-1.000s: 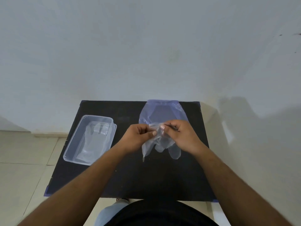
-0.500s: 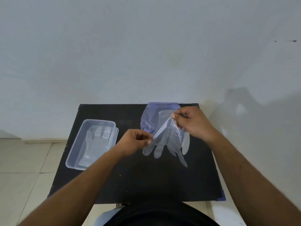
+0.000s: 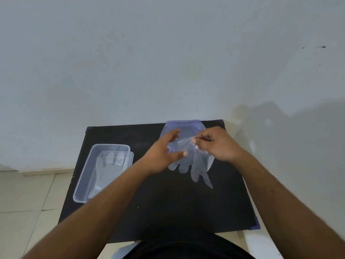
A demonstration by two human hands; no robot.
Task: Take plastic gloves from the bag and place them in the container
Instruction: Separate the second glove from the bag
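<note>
Hands met over the far right part of the bench [image 3: 168,212]. The right hand [image 3: 220,144] pinched the cuff of a clear plastic glove [image 3: 194,163] between thumb and forefinger, so that the glove hung with its long axis running from the far edge toward the near edge, fingers pointing at the person. The left hand [image 3: 162,156] was spread wide and held nothing, its thumb and forefinger bracketing the glove's left side; whether they touched the film could not be told. Behind both hands the bluish bag [image 3: 183,126] lay against the far edge, its mouth toward the hands. The container [image 3: 87,176], clear and rectangular, sat near the left edge, long axis running roughly far to near, with one glove already laid flat inside it, fingers toward the far edge. The container lay well apart to the left of the held glove, and the left hand was the nearer to it. The coming move probably called for a leftward carry, and the limp film could fold or cling on the way.
</note>
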